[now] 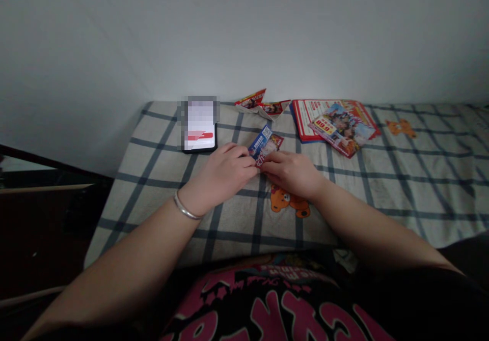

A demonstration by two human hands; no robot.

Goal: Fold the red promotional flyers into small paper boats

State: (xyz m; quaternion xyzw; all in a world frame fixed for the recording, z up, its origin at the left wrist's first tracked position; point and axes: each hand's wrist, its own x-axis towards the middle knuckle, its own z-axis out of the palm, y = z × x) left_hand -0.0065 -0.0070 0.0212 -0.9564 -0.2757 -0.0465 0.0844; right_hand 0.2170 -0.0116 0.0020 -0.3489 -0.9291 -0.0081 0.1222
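Note:
Both my hands meet at a small folded paper flyer (263, 145), blue and dark red with a square printed code near its top. My left hand (235, 165), with a silver bangle on its wrist, grips the lower left edge with curled fingers. From the other side, my right hand (292, 170) pinches the lower right part. The fingers cover the flyer's lower end. Just behind it lies a folded paper piece (263, 107) with two raised, pointed ends.
A phone (200, 130) with a lit, partly blurred screen lies at the left. A stack of red-and-white flyers (305, 119) is at the right, with a colourful flyer (342, 127) across it. The checked cloth (153, 198) ends at a left edge; a wall (244, 35) rises behind.

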